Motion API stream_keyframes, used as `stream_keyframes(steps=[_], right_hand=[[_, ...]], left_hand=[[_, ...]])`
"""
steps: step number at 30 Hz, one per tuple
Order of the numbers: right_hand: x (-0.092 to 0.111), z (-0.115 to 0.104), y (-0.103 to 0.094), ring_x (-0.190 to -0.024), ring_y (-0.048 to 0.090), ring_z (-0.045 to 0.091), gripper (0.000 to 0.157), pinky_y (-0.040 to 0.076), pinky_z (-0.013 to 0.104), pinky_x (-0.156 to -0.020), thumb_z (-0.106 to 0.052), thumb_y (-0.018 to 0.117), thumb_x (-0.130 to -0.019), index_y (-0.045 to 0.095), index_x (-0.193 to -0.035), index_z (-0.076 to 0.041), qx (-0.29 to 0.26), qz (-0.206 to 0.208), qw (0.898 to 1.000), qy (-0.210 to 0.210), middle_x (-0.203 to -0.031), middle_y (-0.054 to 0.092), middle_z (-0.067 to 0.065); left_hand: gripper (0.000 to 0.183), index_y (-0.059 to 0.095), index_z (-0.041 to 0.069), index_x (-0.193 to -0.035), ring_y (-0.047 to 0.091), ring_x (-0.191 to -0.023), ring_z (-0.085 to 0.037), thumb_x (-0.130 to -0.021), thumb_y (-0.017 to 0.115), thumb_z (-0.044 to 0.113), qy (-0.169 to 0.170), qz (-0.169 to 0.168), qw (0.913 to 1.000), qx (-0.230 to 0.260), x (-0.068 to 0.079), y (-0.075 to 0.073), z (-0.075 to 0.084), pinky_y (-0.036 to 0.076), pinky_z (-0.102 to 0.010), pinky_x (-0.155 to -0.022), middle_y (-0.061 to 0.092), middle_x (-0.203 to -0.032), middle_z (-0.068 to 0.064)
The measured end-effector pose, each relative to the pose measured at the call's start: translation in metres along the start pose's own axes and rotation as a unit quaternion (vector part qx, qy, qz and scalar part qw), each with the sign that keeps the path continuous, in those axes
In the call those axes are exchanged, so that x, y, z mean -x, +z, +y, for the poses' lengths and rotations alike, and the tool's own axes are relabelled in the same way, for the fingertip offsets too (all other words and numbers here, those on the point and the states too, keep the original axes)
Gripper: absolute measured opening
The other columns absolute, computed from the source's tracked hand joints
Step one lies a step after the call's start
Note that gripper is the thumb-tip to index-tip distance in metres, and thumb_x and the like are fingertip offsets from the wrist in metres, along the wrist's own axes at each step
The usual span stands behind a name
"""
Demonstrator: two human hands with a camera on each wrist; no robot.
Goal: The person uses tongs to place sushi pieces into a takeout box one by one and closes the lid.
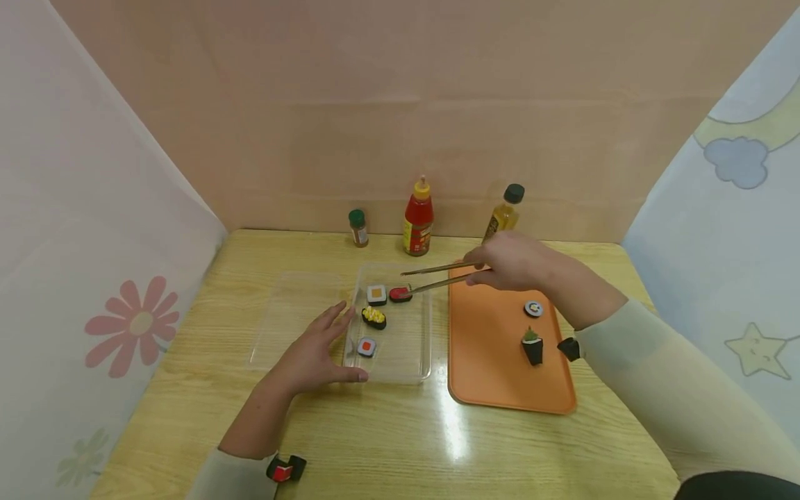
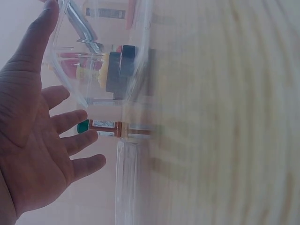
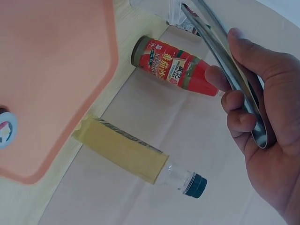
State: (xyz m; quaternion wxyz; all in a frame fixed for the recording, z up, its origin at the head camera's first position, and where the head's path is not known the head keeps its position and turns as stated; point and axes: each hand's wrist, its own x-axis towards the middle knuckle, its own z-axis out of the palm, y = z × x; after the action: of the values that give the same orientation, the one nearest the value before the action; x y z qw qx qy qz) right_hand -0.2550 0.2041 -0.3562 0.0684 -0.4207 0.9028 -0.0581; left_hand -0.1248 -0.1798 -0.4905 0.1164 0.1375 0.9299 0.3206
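My right hand (image 1: 515, 260) grips metal tongs (image 3: 229, 70), their arms spread apart. One tong tip overlaps a red-topped sushi piece (image 1: 401, 294) in the clear plastic container (image 1: 409, 357). Also in that container are a sushi piece with an orange square (image 1: 376, 295), one with yellow topping (image 1: 373, 317) and a roll with a red center (image 1: 367, 347). At the container's left side is my left hand (image 1: 315, 357), fingers extended and thumb by the near left corner. In the left wrist view, the palm and spread fingers of the left hand (image 2: 42, 136) hold nothing.
An orange tray (image 1: 487, 375) at right carries a round roll (image 1: 533, 308) and a cone-shaped hand roll (image 1: 532, 347). A clear lid (image 1: 281, 316) lies left of the container. Behind stand a spice jar (image 1: 358, 228), a ketchup bottle (image 1: 418, 221) and an oil bottle (image 1: 505, 214).
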Motion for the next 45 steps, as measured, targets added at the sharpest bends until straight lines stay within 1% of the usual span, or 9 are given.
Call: stream_keyframes(steps=[3, 7, 10, 13, 18, 22, 33, 41, 45], right_hand=[[0.007, 0.002, 0.002, -0.081, 0.073, 0.019, 0.034, 0.06, 0.044, -0.076, -0.035, 0.077, -0.096, 0.078, -0.118, -0.009, -0.003, 0.012, 1.0, -0.003, -0.099, 0.078, 0.004], [0.016, 0.004, 0.005, -0.086, 0.074, 0.024, 0.036, 0.06, 0.046, -0.076, -0.036, 0.078, -0.095, 0.078, -0.118, -0.009, -0.003, 0.024, 1.0, -0.003, -0.1, 0.078, 0.005], [0.023, 0.006, 0.009, -0.091, 0.075, 0.028, 0.037, 0.06, 0.049, -0.079, -0.036, 0.078, -0.094, 0.078, -0.119, -0.009, -0.002, 0.028, 1.0, 0.002, -0.101, 0.078, 0.006], [0.029, 0.006, 0.012, -0.089, 0.075, 0.027, 0.037, 0.06, 0.048, -0.077, -0.034, 0.078, -0.095, 0.077, -0.121, -0.008, -0.006, 0.032, 0.999, 0.011, -0.102, 0.078, 0.006], [0.039, 0.007, 0.015, -0.079, 0.074, 0.017, 0.039, 0.06, 0.042, -0.072, -0.034, 0.078, -0.095, 0.076, -0.122, -0.006, -0.009, 0.045, 0.999, 0.002, -0.105, 0.078, 0.007], [0.047, 0.007, 0.017, -0.075, 0.07, 0.009, 0.037, 0.059, 0.039, -0.071, -0.032, 0.078, -0.095, 0.076, -0.123, -0.008, -0.018, 0.051, 0.999, 0.004, -0.107, 0.078, 0.003], [0.068, 0.011, 0.027, -0.08, 0.073, 0.012, 0.035, 0.06, 0.039, -0.072, -0.03, 0.077, -0.096, 0.075, -0.123, -0.008, -0.036, 0.078, 0.996, 0.015, -0.114, 0.077, 0.006], [0.084, 0.016, 0.038, -0.071, 0.068, 0.002, 0.035, 0.057, 0.032, -0.065, -0.025, 0.081, -0.092, 0.076, -0.121, -0.006, -0.036, 0.127, 0.991, 0.002, -0.107, 0.078, 0.001], [0.09, 0.018, 0.042, -0.068, 0.064, -0.005, 0.034, 0.056, 0.029, -0.063, -0.025, 0.081, -0.092, 0.076, -0.12, -0.007, -0.045, 0.139, 0.989, 0.01, -0.1, 0.078, -0.004]], left_hand=[[0.128, 0.027, 0.024, -0.166, 0.016, -0.157, -0.036, -0.065, 0.087, 0.072, -0.001, -0.001, 1.0, -0.001, 0.0, 0.0, 0.001, 0.034, -0.066, -0.114, 0.014, -0.173, 0.001], [0.127, 0.027, 0.024, -0.166, 0.016, -0.157, -0.036, -0.065, 0.088, 0.071, -0.001, 0.0, 1.0, 0.0, 0.0, -0.001, 0.002, 0.034, -0.066, -0.114, 0.014, -0.173, 0.002], [0.129, 0.027, 0.025, -0.166, 0.017, -0.157, -0.036, -0.063, 0.085, 0.076, 0.001, 0.001, 1.0, -0.001, 0.0, 0.0, 0.001, 0.035, -0.066, -0.113, 0.014, -0.173, 0.002], [0.13, 0.027, 0.025, -0.166, 0.017, -0.157, -0.037, -0.062, 0.082, 0.08, 0.004, 0.002, 1.0, -0.005, 0.0, 0.0, 0.0, 0.035, -0.066, -0.113, 0.014, -0.173, 0.001], [0.131, 0.027, 0.025, -0.166, 0.018, -0.157, -0.037, -0.062, 0.081, 0.081, 0.004, 0.003, 1.0, -0.009, 0.0, 0.001, -0.001, 0.035, -0.066, -0.114, 0.014, -0.173, 0.002], [0.131, 0.027, 0.025, -0.166, 0.018, -0.157, -0.037, -0.062, 0.081, 0.081, 0.006, 0.003, 0.9999, -0.008, 0.001, 0.001, -0.001, 0.035, -0.066, -0.113, 0.014, -0.173, 0.001], [0.13, 0.028, 0.024, -0.166, 0.019, -0.156, -0.038, -0.061, 0.082, 0.081, 0.004, 0.007, 1.0, -0.004, 0.002, 0.0, 0.002, 0.035, -0.066, -0.113, 0.016, -0.173, -0.001], [0.126, 0.029, 0.025, -0.166, 0.018, -0.157, -0.037, -0.065, 0.089, 0.069, 0.008, 0.01, 0.9999, -0.002, 0.002, 0.001, 0.001, 0.035, -0.067, -0.113, 0.015, -0.173, 0.001], [0.128, 0.029, 0.023, -0.166, 0.019, -0.156, -0.037, -0.063, 0.085, 0.076, 0.014, 0.012, 0.9998, -0.008, 0.002, 0.001, -0.001, 0.036, -0.065, -0.113, 0.016, -0.173, 0.0]])
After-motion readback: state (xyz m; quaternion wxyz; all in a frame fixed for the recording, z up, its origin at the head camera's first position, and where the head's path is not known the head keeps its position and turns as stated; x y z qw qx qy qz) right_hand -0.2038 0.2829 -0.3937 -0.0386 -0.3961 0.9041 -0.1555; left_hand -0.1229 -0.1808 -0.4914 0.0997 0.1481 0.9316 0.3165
